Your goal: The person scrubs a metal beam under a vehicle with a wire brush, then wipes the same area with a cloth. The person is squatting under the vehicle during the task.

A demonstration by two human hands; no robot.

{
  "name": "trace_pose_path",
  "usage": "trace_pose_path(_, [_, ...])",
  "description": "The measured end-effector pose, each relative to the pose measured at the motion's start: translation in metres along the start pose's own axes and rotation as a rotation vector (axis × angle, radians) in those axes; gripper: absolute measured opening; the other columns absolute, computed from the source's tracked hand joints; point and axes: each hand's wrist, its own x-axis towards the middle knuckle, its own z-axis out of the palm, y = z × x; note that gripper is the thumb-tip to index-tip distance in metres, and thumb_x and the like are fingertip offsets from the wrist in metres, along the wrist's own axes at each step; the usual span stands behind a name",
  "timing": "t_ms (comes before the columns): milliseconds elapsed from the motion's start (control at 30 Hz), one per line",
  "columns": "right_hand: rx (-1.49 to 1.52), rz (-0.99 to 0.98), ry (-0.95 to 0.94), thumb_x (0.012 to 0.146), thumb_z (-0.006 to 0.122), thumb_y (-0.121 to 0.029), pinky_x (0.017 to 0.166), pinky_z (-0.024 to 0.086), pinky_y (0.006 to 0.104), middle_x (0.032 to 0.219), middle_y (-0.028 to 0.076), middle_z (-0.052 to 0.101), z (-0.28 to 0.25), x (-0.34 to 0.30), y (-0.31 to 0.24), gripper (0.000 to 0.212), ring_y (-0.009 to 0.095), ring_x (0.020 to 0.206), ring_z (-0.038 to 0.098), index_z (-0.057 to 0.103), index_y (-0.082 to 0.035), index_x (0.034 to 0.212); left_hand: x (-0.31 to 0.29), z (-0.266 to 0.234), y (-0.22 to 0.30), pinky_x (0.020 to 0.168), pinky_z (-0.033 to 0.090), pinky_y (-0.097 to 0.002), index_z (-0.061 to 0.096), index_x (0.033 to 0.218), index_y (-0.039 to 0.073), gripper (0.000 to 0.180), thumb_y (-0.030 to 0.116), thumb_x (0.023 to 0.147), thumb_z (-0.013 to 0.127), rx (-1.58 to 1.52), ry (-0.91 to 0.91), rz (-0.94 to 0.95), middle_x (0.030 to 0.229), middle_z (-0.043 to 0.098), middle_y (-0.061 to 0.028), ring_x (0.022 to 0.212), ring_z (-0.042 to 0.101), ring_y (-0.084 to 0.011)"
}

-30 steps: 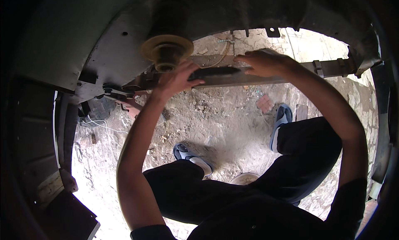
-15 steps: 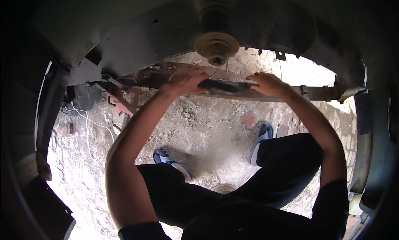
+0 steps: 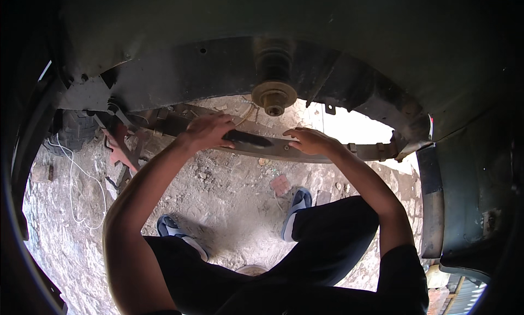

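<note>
A long dark leaf spring (image 3: 322, 154) runs across below the vehicle body. Over its left half is my left hand (image 3: 210, 132), fingers curled round one end of a black elongated thing (image 3: 251, 139) that lies along the spring's top. The kind of this black thing is too blurred to tell. Farther right, my right hand (image 3: 312, 141) grips the same spring, thumb on the near side and fingers over the top. A small round hole or bolt shows in the spring beside that thumb. Several metal clamps band the spring, one left of my left hand.
A rusty round bump stop (image 3: 274, 97) hangs from the black frame above my hands. At the left are a reddish metal bracket (image 3: 121, 147), a tyre (image 3: 77, 130) and a white cord (image 3: 72, 187). A reddish block (image 3: 280, 185) lies on the dusty ground near my feet.
The whole view has shifted, so everything appears lower and farther left. Along the spring, my left hand and the black thing have slid slightly left. My right hand stays on the spring.
</note>
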Motion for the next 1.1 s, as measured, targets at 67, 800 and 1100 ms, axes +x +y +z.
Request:
trace_pose_path(67, [0.021, -0.05, 0.084, 0.098, 0.056, -0.029, 0.094, 0.049, 0.0474, 0.119, 0.019, 0.064, -0.011, -0.003, -0.016, 0.041, 0.035, 0.11, 0.062, 0.051, -0.016, 0.136, -0.009, -0.008, -0.017, 0.099, 0.047, -0.0399, 0.062, 0.121, 0.009, 0.059, 0.047, 0.078, 0.075, -0.099, 0.014, -0.155, 0.125, 0.059, -0.0102, 0.117, 0.057, -0.0301])
trace_pose_path(800, [0.124, -0.084, 0.013, 0.093, 0.062, -0.028, 0.09, 0.049, 0.0419, 0.11, 0.015, 0.064, 0.016, 0.0, -0.029, 0.031, 0.033, 0.104, 0.063, 0.062, -0.006, 0.114, -0.011, -0.002, -0.002, 0.098, 0.048, -0.0416, 0.063, 0.121, 0.01, 0.058, 0.047, 0.078, 0.075, -0.089, -0.016, -0.015, 0.123, 0.059, -0.0093, 0.116, 0.057, -0.0287])
trace_pose_path(1100, [0.144, -0.085, 0.004, 0.095, 0.062, -0.026, 0.089, 0.05, 0.0398, 0.109, 0.015, 0.065, 0.015, -0.002, -0.027, 0.032, 0.029, 0.102, 0.065, 0.061, -0.007, 0.12, -0.011, 0.013, -0.008, 0.099, 0.047, -0.0423, 0.063, 0.122, 0.011, 0.058, 0.046, 0.077, 0.076, -0.253, 0.135, -0.151, 0.119, 0.061, -0.0112, 0.118, 0.056, -0.0315])
